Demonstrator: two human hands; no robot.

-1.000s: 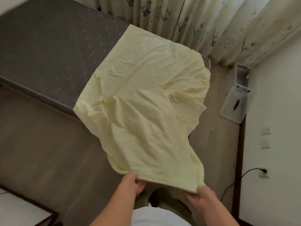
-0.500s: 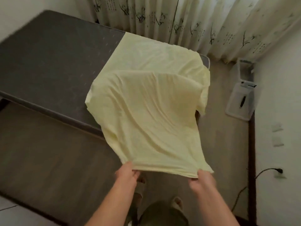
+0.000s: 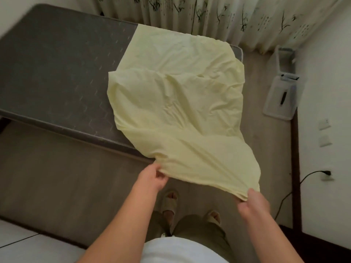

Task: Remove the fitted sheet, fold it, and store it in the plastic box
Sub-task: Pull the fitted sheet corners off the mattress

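**Fitted sheet.** The fitted sheet (image 3: 176, 103) is pale yellow, creased and doubled over itself in layers. Its far part lies flat on the right end of the grey mattress (image 3: 57, 73). Its near part hangs clear of the near edge of the bed, above the floor (image 3: 57, 186).

**Orientation.** The long axis runs from far to near and slants slightly right toward the near end. The near edge spans between the two hands.

**Hands.** The left hand (image 3: 152, 179) pinches the near-left corner, with the thumb on top of the cloth. The right hand (image 3: 252, 204) grips the bunched near-right corner, with the fingers curled round it.

**Box.** The clear plastic box (image 3: 284, 59) stands on the floor at the far right, by the curtain (image 3: 209, 14), well apart from the sheet.
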